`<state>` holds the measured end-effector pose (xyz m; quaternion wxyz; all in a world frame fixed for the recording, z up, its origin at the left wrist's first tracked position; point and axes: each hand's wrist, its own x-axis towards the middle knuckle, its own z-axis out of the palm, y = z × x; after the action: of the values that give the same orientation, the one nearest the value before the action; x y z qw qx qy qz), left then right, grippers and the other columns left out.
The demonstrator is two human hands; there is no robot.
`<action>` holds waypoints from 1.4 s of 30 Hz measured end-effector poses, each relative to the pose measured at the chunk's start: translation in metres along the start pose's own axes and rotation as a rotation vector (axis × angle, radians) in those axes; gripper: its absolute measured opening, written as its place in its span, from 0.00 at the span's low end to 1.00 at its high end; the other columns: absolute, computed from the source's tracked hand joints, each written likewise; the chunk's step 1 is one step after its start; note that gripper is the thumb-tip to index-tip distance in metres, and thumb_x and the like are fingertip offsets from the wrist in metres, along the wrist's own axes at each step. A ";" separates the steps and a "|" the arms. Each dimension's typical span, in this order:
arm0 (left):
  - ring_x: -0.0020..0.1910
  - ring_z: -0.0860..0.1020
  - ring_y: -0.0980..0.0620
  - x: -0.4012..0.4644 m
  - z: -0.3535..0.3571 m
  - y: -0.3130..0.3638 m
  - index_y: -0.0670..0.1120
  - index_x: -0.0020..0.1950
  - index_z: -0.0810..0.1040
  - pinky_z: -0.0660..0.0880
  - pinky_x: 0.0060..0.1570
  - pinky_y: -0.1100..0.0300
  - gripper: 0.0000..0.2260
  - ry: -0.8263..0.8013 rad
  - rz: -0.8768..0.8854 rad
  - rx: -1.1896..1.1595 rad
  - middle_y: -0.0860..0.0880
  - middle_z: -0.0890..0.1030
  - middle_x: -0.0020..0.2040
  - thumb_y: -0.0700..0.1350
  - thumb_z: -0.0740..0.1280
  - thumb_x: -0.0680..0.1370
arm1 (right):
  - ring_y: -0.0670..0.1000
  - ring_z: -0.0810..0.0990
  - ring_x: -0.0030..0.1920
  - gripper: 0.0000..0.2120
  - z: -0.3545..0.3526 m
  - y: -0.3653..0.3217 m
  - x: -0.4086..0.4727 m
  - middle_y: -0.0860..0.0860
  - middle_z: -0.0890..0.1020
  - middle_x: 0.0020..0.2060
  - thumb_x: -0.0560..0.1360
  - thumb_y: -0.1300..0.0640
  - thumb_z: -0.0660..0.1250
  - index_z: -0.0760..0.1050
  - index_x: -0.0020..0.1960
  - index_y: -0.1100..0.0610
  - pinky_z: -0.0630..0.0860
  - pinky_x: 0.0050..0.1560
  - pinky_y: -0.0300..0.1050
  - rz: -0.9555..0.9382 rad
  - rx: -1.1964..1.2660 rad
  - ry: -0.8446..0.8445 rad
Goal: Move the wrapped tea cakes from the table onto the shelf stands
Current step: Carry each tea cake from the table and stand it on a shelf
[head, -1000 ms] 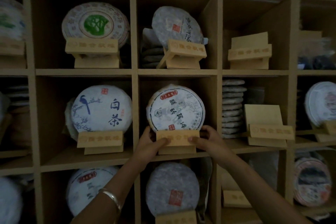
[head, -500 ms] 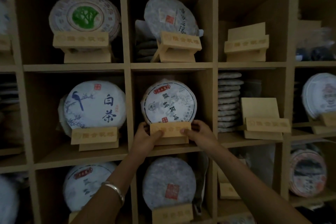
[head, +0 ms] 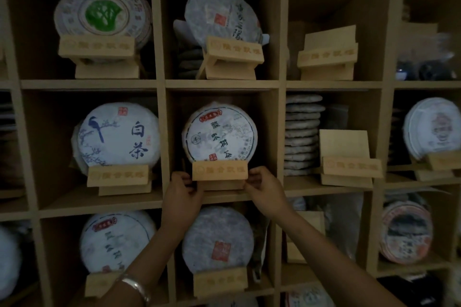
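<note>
A round wrapped tea cake (head: 220, 132) with a red label and dark characters stands upright on a wooden stand (head: 220, 172) in the middle cubby of the shelf. My left hand (head: 183, 190) grips the stand's left end and my right hand (head: 265, 188) grips its right end, fingers curled round the edges. Two empty wooden stands sit to the right, one in the upper right cubby (head: 328, 56) and one in the middle right cubby (head: 349, 162). The table is out of view.
Neighbouring cubbies hold other cakes on stands: a green-print cake (head: 102, 16), a blue-bird cake (head: 118, 133), a grey cake (head: 223, 16) above and another (head: 218, 239) below. A stack of unwrapped-looking cakes (head: 303, 132) fills the middle right cubby beside the empty stand.
The stand with the cake has slid deeper into the cubby, and both hands have shifted from its front face to its ends. The view has drifted slightly.
</note>
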<state>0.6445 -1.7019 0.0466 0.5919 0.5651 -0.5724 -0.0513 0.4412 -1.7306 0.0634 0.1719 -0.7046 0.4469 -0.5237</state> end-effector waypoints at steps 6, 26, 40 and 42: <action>0.37 0.76 0.57 -0.038 0.003 -0.002 0.47 0.44 0.73 0.73 0.36 0.58 0.07 -0.143 0.123 0.164 0.51 0.77 0.38 0.36 0.68 0.74 | 0.45 0.78 0.47 0.09 -0.024 0.026 -0.031 0.51 0.81 0.49 0.76 0.62 0.67 0.77 0.56 0.59 0.69 0.40 0.23 -0.079 -0.260 -0.043; 0.38 0.77 0.58 -0.306 0.205 0.136 0.55 0.53 0.71 0.76 0.40 0.62 0.15 -1.517 0.470 -0.346 0.53 0.78 0.41 0.51 0.73 0.71 | 0.56 0.80 0.54 0.14 -0.263 -0.026 -0.411 0.55 0.80 0.53 0.75 0.55 0.65 0.74 0.59 0.57 0.71 0.47 0.44 0.833 -0.982 0.353; 0.46 0.81 0.54 -0.634 0.088 0.350 0.47 0.64 0.72 0.74 0.51 0.60 0.19 -2.045 1.137 -0.591 0.52 0.82 0.47 0.49 0.70 0.75 | 0.54 0.80 0.55 0.16 -0.300 -0.240 -0.774 0.52 0.82 0.54 0.75 0.54 0.65 0.73 0.61 0.56 0.73 0.53 0.45 1.622 -1.069 0.969; 0.47 0.80 0.54 -0.669 0.074 0.362 0.48 0.65 0.70 0.76 0.51 0.58 0.20 -2.087 1.188 -0.589 0.52 0.82 0.48 0.50 0.69 0.75 | 0.54 0.79 0.54 0.16 -0.300 -0.250 -0.804 0.54 0.82 0.55 0.76 0.55 0.65 0.73 0.62 0.57 0.74 0.53 0.45 1.666 -1.039 1.009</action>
<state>0.1507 -1.1446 -0.1261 -0.1117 -0.2483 -0.9047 -0.3278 0.2442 -0.8766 -0.1109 -0.0481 0.1253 0.9662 -0.2199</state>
